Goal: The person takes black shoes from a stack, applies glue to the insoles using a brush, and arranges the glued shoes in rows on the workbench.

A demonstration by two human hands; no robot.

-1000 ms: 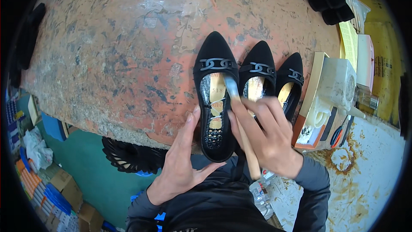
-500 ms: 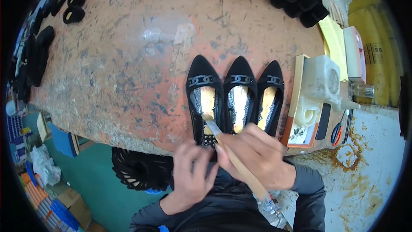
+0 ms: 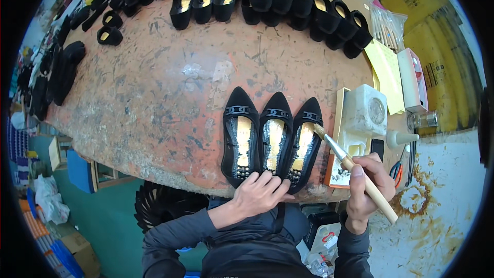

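1. The left hand [image 3: 261,192] lies palm down at the lower centre of the frame, fingers spread flat and pressing on the heel ends of the black shoes; it grips nothing.
2. The right hand [image 3: 368,185], at the lower right, is closed around the wooden handle of a brush [image 3: 355,170], thumb on top.
3. The brush slants up and to the left; its bristle tip touches the right edge of the right shoe [image 3: 304,141], near its opening.
4. Three black pointed flat shoes stand side by side at the near edge of the worn orange table [image 3: 154,98], toes pointing up the frame: the left shoe [image 3: 240,136], the middle shoe [image 3: 276,134] and the right shoe. Each has a chain ornament across the toe and a shiny golden insole.
5. Just right of them stands a white glue container [image 3: 365,113] on a tray.
6. A row of black shoes [image 3: 288,2] lines the upper edge of the table.
7. Scissors [image 3: 397,170] lie right of the hand holding the brush.
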